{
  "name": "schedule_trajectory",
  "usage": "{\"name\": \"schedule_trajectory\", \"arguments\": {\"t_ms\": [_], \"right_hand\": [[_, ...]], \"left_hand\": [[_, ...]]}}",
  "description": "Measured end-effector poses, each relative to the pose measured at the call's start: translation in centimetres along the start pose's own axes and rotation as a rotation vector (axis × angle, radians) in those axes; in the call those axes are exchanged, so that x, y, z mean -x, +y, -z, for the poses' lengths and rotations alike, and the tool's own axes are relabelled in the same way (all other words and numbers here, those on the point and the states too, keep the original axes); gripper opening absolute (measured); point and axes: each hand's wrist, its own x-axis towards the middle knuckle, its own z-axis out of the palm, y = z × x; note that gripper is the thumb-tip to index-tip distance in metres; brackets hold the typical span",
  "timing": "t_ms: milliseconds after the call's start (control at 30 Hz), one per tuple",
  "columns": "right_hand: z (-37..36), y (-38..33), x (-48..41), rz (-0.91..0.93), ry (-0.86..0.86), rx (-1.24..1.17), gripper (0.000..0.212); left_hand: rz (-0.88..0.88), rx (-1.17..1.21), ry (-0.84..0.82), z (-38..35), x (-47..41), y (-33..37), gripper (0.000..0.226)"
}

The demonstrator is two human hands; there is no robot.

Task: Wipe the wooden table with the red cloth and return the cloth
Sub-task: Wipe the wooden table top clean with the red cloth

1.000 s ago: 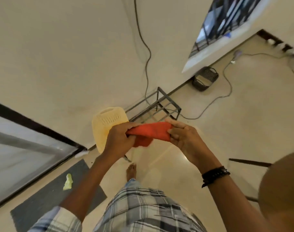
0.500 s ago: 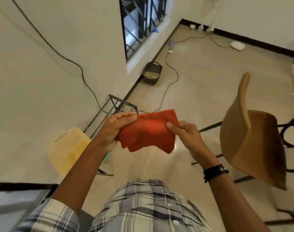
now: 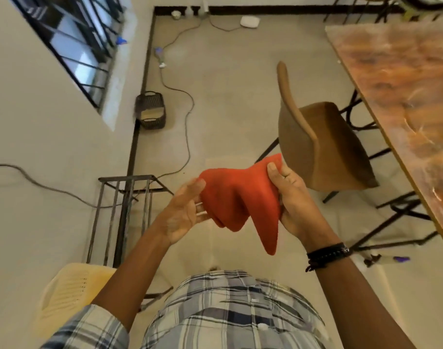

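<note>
The red cloth (image 3: pixel 240 200) hangs in the air in front of my chest, bunched and folded, with one corner drooping down. My right hand (image 3: pixel 291 197) pinches its upper right edge between thumb and fingers. My left hand (image 3: pixel 185 210) is at the cloth's left side, its thumb on top and its fingers under the fabric. The wooden table (image 3: pixel 402 96) runs along the right edge of the view, its top glossy and orange-brown. Both hands are well to the left of the table.
A brown chair (image 3: pixel 316 142) stands between me and the table. A dark metal rack (image 3: pixel 129 197) and a pale yellow plastic basket (image 3: pixel 69 293) sit by the left wall. A dark basket (image 3: pixel 151 113) and cables lie on the floor.
The view has swung right, bringing the table and chair into sight. The cloth has gone from stretched flat between both hands to bunched, with a corner hanging down.
</note>
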Motion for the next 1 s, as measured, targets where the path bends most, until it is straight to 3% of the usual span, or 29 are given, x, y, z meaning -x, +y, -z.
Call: {"name": "schedule_trajectory", "arguments": {"t_ms": [167, 267, 400, 500, 633, 767, 900, 1000], "right_hand": [[2.8, 0.9, 2.1, -0.002, 0.215, -0.182, 0.038], [5.6, 2.0, 3.9, -0.04, 0.343, -0.166, 0.052], [8.1, 3.5, 6.3, -0.061, 0.47, -0.194, 0.09], [9.5, 4.4, 8.4, -0.048, 0.456, -0.101, 0.098], [11.8, 5.5, 10.8, -0.072, 0.498, 0.173, 0.094], [14.5, 5.8, 12.5, -0.048, 0.519, 0.593, 0.069], [18.6, 5.3, 14.3, 0.048, 0.561, 0.767, 0.029], [21.9, 4.4, 15.7, 0.069, 0.604, 0.774, 0.024]], "left_hand": [[-0.018, -0.187, 0.061, -2.6, -2.6, -0.5, 0.092], [-0.08, -0.286, 0.022, -4.4, -3.6, -0.5, 0.082], [-0.137, -0.5, -0.073, -7.0, -4.5, -0.7, 0.044], [-0.208, -0.625, -0.142, -9.3, -4.8, -1.2, 0.025], [-0.284, -0.804, -0.219, -12.4, -5.0, -2.7, 0.029], [-0.375, -0.887, -0.169, -16.2, -5.0, -4.6, 0.061], [-0.428, -0.861, -0.271, -19.9, -5.6, -6.0, 0.059], [-0.422, -0.887, -0.32, -22.5, -6.3, -7.0, 0.058]]}}
